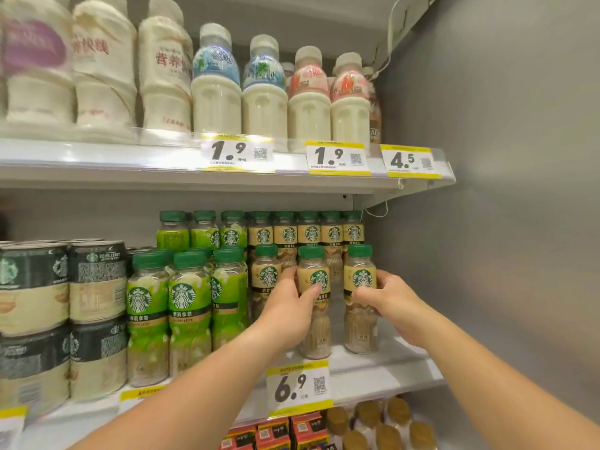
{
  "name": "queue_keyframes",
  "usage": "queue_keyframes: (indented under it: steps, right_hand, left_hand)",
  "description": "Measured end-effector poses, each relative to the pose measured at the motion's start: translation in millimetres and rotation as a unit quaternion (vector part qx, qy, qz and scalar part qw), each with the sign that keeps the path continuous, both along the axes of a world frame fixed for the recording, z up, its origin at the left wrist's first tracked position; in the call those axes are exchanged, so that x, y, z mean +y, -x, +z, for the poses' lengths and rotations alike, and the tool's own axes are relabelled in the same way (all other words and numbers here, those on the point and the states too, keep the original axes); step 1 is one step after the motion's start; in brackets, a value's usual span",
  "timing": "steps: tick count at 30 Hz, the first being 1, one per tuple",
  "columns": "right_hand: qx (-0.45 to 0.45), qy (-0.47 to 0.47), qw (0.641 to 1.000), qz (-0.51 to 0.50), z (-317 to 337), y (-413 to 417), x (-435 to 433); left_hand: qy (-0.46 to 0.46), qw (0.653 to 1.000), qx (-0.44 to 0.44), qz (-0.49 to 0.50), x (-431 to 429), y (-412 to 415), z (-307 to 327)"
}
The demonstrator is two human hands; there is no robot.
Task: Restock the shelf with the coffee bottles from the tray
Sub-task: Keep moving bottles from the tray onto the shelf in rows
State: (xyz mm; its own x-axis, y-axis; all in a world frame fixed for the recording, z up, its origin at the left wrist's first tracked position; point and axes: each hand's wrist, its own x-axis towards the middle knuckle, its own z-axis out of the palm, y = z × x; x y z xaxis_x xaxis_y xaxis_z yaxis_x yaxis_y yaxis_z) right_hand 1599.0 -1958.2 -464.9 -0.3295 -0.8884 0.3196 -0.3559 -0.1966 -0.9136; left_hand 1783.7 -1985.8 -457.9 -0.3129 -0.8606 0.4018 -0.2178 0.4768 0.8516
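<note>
Shelving fills the view, with a grey side wall (506,190) closing it off on the right. An upper shelf (130,159) carries a row of white milk-drink bottles (216,89) above yellow price tags reading 1.9 and 4.5. On the middle shelf (383,365) stand, from the left, stacked dark cans (97,280), green-labelled bottles (190,306), and then the beige-labelled coffee bottles, all with green caps, ranked in rows toward the back. Two bare forearms reach up from below to the front row of that beige group. The left hand (285,306) is wrapped around the middle coffee bottle (313,271), fingers round its left side and thumb pressed across the label, the bottle standing upright on the shelf near the front edge. The right hand (386,297) grips the right coffee bottle (360,267) just beside it, fingers on its right side and thumb below the logo; this bottle also stands upright, nearest the grey wall. A third front-row bottle (267,267) stands untouched just left of the left hand. A 6.9 price tag (298,388) hangs from the shelf lip directly below the held bottles, and gold-capped bottles (386,427) show on the shelf beneath.
</note>
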Motion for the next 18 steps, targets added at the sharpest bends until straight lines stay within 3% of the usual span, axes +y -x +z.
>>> queue_keyframes:
  steps: [7,12,18]
  right_hand:
    - [0.033,0.001,0.999,0.016,-16.7,5.1,11.2]
    - [0.129,-0.009,0.989,-0.066,-34.2,5.6,10.6]
    - [0.136,-0.018,0.987,-0.077,-26.9,-4.9,-8.3]
  left_hand:
    - [-0.006,1.000,-0.004,0.005,1.6,-1.3,-15.6]
    - [0.050,0.971,-0.176,0.154,9.9,-1.1,-30.0]
    - [0.050,0.961,-0.192,0.191,6.2,-1.7,-25.8]
